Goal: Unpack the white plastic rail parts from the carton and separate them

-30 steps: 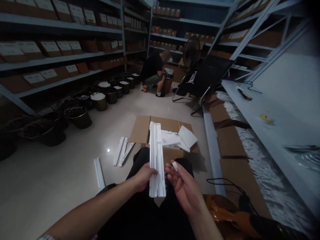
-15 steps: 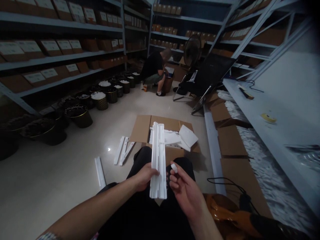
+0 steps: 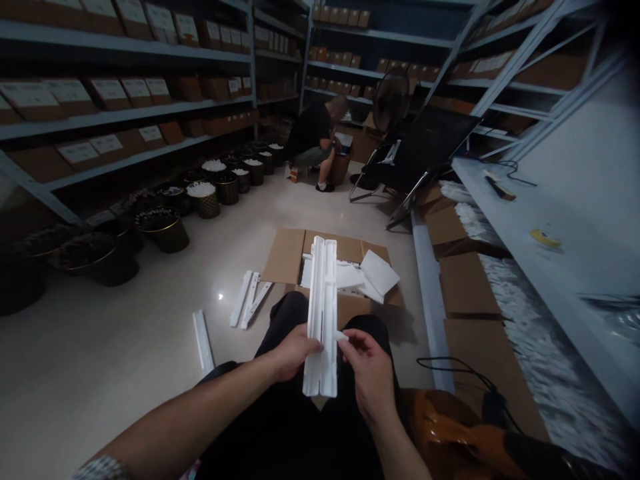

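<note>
Left hand (image 3: 294,355), lower centre of the frame: thumb laid over the front, fingers behind, gripping a long white piece (image 3: 328,313). Right hand (image 3: 371,370), lower centre-right: thumb and forefinger closed in a pinch on a small white piece (image 3: 341,336) at the long piece's right edge; whether the two pieces touch cannot be told. The long piece stands near-vertical in mid-frame, partly in front of an open carton (image 3: 283,257); it shows two parallel channelled halves, glossy and pale, divided by a narrow dark gap. Upper left: shelved boxes (image 3: 75,107) bear white labels (image 3: 67,89), their print too small to read.
</note>
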Motion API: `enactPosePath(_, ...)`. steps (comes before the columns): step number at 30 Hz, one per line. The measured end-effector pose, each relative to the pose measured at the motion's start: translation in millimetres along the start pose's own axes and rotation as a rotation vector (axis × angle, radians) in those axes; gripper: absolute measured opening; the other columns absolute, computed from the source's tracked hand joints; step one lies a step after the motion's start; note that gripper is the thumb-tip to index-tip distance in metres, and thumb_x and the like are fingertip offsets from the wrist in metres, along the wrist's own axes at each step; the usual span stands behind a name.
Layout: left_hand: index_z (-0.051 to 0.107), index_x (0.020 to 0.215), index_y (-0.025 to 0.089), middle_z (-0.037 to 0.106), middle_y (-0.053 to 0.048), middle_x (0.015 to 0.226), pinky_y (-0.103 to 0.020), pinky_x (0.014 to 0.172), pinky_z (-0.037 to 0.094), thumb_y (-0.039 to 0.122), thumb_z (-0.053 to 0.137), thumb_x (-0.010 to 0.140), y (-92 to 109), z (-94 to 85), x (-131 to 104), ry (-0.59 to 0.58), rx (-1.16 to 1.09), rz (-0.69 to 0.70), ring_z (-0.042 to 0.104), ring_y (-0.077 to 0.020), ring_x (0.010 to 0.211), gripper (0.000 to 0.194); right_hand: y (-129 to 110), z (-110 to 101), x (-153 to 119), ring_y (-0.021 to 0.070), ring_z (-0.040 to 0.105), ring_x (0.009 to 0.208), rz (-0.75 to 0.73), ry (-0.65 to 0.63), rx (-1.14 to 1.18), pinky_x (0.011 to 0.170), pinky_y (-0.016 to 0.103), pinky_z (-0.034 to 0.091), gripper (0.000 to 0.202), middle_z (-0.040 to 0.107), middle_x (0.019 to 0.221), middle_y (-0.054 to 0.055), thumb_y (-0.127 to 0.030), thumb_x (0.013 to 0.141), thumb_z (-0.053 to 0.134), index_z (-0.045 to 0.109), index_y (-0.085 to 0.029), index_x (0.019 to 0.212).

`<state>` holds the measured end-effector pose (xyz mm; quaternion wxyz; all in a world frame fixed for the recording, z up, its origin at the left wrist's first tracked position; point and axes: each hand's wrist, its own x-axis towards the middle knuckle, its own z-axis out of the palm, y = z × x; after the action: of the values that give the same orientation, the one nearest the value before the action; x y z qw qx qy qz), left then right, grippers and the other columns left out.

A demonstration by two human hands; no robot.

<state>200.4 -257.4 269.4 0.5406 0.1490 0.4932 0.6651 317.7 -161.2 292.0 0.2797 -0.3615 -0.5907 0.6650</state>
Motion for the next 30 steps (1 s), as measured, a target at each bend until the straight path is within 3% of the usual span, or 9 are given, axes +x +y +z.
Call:
enactPosePath(6,0.066,0.097,0.01,0.067,-0.006,0.082,-0.033,0.08,0.045,0.007,0.054,0.062,-0.6,0.9,1.9,-0.027,0.099,0.114,0.06,-0.0197,0.079,0.037,7.1,12.2,13.5,0.0158,0.06,0.076,-0.056,0.061,0.005,0.064,0.024,0.047,0.033,0.065,0.085,0.003,-0.032,0.069,0.073,0.061,-0.017,0.096)
enactPosePath(15,0.064,0.101,0.013,0.065,-0.003,0.083,-0.029,0.073,0.046,0.002,0.052,0.061,-3.7,-0.2,5.0,0.021,0.236,0.219,0.058,-0.018,0.078,0.042,2.2,21.2,19.0,0.0141,0.059,0.065,-0.108,0.093,-0.103,0.061,0.024,0.047,0.026,0.065,0.076,0.002,-0.034,0.071,0.07,0.062,-0.016,0.088)
enactPosePath(22,0.064,0.102,0.013,0.066,-0.003,0.087,-0.028,0.076,0.047,0.0,0.051,0.061,-2.9,0.1,3.9,0.013,0.226,0.239,0.059,-0.0183,0.081,0.044,5.5,19.9,16.9,0.0175,0.062,0.071,-0.11,0.099,-0.189,0.068,0.027,0.049,0.027,0.067,0.077,0.003,-0.037,0.07,0.07,0.063,-0.016,0.087)
enactPosePath(30,0.063,0.096,0.012,0.064,-0.003,0.084,-0.03,0.077,0.046,0.002,0.053,0.062,-3.1,-0.1,2.6,0.033,0.249,0.226,0.058,-0.0183,0.081,0.036,8.0,15.3,11.8,0.0167,0.062,0.069,-0.09,0.104,-0.208,0.065,0.025,0.047,0.026,0.068,0.077,0.003,-0.037,0.07,0.069,0.065,-0.016,0.086)
